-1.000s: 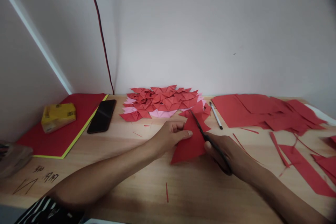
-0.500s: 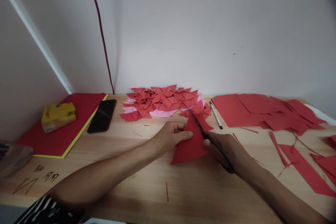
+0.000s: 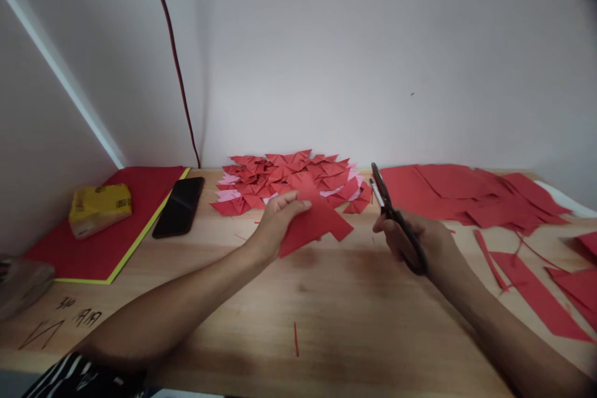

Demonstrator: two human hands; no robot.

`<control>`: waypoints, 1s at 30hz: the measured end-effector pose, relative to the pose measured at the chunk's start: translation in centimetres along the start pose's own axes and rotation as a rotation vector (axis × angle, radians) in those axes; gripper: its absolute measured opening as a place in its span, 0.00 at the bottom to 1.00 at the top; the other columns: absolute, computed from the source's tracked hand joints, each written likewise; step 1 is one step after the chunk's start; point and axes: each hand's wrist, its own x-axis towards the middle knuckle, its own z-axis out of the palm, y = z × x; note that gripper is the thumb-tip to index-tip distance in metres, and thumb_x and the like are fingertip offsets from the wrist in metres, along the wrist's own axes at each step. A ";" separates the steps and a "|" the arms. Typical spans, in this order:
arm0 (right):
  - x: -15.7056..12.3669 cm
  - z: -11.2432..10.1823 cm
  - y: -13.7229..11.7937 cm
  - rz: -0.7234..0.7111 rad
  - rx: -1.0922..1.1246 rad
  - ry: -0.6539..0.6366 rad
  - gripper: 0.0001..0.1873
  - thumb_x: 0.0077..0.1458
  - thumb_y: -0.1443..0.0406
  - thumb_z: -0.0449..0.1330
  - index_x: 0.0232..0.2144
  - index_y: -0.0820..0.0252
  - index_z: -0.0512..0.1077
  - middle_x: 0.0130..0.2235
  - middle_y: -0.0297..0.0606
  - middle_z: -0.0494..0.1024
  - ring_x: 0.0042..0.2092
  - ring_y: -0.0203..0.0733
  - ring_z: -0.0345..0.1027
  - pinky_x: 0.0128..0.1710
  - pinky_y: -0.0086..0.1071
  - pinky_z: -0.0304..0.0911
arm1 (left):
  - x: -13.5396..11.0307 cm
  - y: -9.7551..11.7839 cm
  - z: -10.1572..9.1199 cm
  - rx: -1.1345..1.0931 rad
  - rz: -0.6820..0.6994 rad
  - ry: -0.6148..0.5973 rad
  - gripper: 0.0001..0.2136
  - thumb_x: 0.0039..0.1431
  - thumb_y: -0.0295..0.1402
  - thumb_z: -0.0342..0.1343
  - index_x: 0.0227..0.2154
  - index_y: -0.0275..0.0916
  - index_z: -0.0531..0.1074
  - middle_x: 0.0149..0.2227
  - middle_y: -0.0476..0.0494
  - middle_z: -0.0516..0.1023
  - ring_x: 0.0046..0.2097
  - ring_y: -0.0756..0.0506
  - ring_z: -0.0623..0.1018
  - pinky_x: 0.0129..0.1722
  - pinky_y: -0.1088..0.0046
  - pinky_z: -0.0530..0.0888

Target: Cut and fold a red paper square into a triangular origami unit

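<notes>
A piece of red paper point(image 3: 308, 224) is pinched in my left hand point(image 3: 276, 219), thumb on top, raised above the table. Its right side has a notched corner sticking out. My right hand point(image 3: 410, 236) is closed around the black handles of a pair of scissors point(image 3: 383, 189), whose blades point up and away, apart from the paper. Behind the held sheet lies a heap of folded red and pink paper pieces point(image 3: 284, 174). The white pen point(image 3: 377, 193) behind the scissors is partly covered by them.
Red sheets point(image 3: 448, 193) spread along the back right, with offcuts point(image 3: 536, 292) nearer me. At left a phone point(image 3: 178, 207) and a yellow packet point(image 3: 100, 208) rest by or on a red, yellow-edged sheet point(image 3: 135, 217). A thin red strip point(image 3: 295, 339) lies in front on the wooden table point(image 3: 364, 329).
My right hand has drawn the scissors off the paper, to the right, tilting the blades up. My left hand has moved left with the paper, which now shows a notched corner.
</notes>
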 end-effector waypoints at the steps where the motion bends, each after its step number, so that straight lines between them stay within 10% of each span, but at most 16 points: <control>1: 0.2 -0.1 0.2 -0.004 -0.049 0.042 0.18 0.55 0.49 0.56 0.28 0.58 0.69 0.17 0.29 0.65 0.19 0.34 0.57 0.19 0.27 0.52 | 0.2 0.1 -0.1 -0.001 0.034 0.024 0.08 0.49 0.35 0.60 0.26 0.36 0.70 0.22 0.50 0.73 0.21 0.50 0.72 0.21 0.73 0.73; 11: 2.0 3.7 -0.2 -0.249 -0.703 -0.030 0.09 0.59 0.58 0.54 0.33 0.57 0.69 0.36 0.38 0.76 0.34 0.42 0.70 0.26 0.29 0.51 | 1.9 1.1 -1.8 -0.004 0.340 0.292 0.07 0.49 0.33 0.59 0.26 0.36 0.69 0.23 0.52 0.71 0.23 0.54 0.70 0.22 0.81 0.68; 20: 2.3 4.5 0.1 -0.322 -0.726 -0.050 0.05 0.57 0.64 0.54 0.29 0.58 0.67 0.32 0.37 0.76 0.31 0.40 0.68 0.26 0.29 0.49 | 2.5 1.7 -2.6 0.009 0.404 0.293 0.07 0.48 0.34 0.59 0.25 0.36 0.69 0.24 0.52 0.72 0.25 0.53 0.69 0.25 0.81 0.66; 25: 0.9 1.0 -0.9 -0.438 -0.614 0.156 0.03 0.54 0.66 0.53 0.30 0.57 0.67 0.31 0.39 0.74 0.31 0.40 0.67 0.29 0.30 0.55 | 1.8 2.8 -2.2 0.007 0.458 0.309 0.09 0.47 0.34 0.59 0.23 0.37 0.65 0.22 0.54 0.69 0.23 0.53 0.68 0.23 0.80 0.65; 30: -0.4 -6.2 -1.1 -0.087 -0.798 0.464 0.05 0.51 0.62 0.58 0.29 0.57 0.67 0.29 0.40 0.73 0.29 0.43 0.64 0.26 0.32 0.51 | 1.3 3.1 -1.4 -0.041 0.418 0.229 0.07 0.47 0.33 0.61 0.27 0.36 0.69 0.26 0.52 0.74 0.27 0.52 0.72 0.28 0.80 0.69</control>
